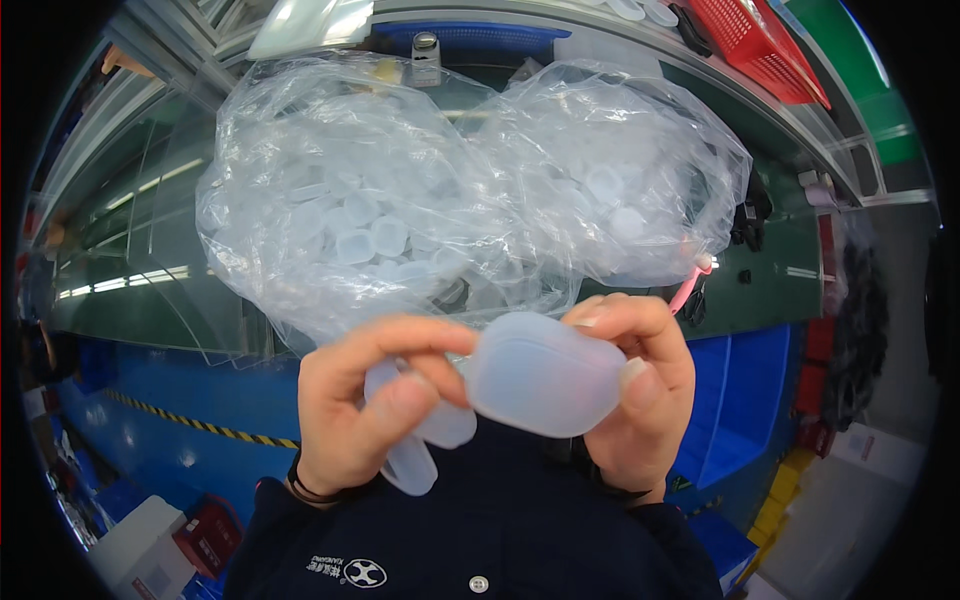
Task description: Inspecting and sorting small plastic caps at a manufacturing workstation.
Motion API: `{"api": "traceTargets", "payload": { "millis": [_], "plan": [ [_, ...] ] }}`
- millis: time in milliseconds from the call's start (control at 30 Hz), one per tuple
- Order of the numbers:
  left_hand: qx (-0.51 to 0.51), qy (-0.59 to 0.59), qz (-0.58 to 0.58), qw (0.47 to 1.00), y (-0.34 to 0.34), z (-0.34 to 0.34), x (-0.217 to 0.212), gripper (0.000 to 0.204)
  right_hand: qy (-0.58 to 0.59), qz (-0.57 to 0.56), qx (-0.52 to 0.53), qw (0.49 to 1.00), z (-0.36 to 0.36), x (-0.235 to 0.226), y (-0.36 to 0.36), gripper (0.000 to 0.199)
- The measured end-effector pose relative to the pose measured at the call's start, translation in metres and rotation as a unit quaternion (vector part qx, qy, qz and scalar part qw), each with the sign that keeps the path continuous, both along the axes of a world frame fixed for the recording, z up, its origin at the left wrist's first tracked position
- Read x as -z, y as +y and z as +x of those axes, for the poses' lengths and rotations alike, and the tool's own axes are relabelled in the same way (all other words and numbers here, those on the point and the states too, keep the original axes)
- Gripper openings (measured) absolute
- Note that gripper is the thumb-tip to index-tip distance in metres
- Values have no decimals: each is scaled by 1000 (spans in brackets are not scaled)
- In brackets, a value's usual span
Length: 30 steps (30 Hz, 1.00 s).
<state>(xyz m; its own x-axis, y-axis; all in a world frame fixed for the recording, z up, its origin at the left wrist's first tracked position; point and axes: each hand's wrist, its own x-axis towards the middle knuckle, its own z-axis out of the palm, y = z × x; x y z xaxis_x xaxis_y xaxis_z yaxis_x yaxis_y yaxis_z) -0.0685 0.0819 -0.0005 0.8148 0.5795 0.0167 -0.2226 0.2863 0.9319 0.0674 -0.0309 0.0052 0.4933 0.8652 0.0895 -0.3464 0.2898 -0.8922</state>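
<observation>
Between the thumb and fingers of my right hand is a translucent, rounded-rectangular plastic cover, held up in front of my chest. My left hand is closed on more translucent plastic pieces, which stick out below its thumb and fingers. The left fingertips come up to the left edge of the cover; whether they touch it I cannot tell. Beyond my hands, a large clear plastic bag full of similar whitish pieces lies on the dark green table. A second clear bag with translucent pieces adjoins it on the right.
A small metal-topped bottle stands behind the bags, near a blue tray. A pink-handled tool lies right of them. At the far right is a red basket. A blue bin sits below the table's right side.
</observation>
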Motion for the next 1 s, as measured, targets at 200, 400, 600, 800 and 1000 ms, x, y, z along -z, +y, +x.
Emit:
{"api": "traceTargets", "payload": {
  "millis": [200, 400, 600, 800, 1000],
  "plan": [
    [-100, -83, 61, 990, 6, 10, 15, 41, 217, -146, -137, 955, 14, 8, -5, 28],
    [-90, -135, 284, 945, 2, 17, 16, 47, 159, -201, -216, 942, 1, 5, 4, 34],
    [-42, 2, 236, 971, 4, 7, 9, 69, 76, -125, -32, 989, -3, -3, -1, 31],
    [-18, -50, 193, 980, 1, 5, 7, 66, 110, -43, -55, 992, -5, -5, -5, 37],
    [-38, -66, 182, 980, 0, 8, 6, 65, 85, -56, -43, 994, -8, -1, -6, 41]
  ]
}}
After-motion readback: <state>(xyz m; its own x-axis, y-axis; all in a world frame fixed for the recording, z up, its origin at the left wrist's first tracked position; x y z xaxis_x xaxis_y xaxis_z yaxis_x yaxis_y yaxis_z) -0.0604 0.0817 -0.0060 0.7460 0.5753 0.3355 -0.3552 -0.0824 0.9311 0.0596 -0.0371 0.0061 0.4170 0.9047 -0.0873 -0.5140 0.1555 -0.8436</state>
